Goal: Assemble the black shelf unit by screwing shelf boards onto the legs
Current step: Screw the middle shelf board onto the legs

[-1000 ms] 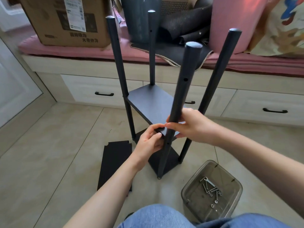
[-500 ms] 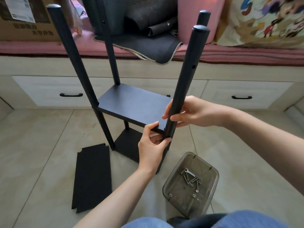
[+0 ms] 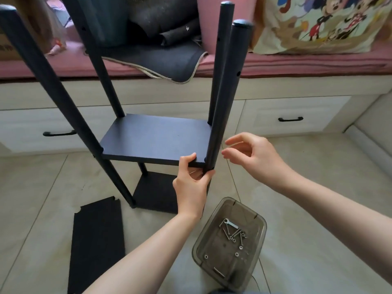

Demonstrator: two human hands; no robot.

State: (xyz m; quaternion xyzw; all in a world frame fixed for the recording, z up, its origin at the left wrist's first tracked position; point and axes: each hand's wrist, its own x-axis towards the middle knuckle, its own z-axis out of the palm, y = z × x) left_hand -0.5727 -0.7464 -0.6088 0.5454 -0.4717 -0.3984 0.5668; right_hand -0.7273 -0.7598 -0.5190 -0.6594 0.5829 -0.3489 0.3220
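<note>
The black shelf unit [image 3: 157, 143] is being stood on a pale tiled floor [image 3: 318, 209] before a drawer bench [image 3: 297, 115]. Its near shelf corner is being pinched by the left hand [image 3: 192, 187]; the right hand [image 3: 254, 155] is being held beside it, fingers loosely spread.

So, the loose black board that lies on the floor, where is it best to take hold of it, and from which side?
Probably by a long edge near its middle, coming from above: the loose board lies flat on the floor tiles, so fingers must slide under an edge. The left side is open; the shelf unit stands to its right.
</note>
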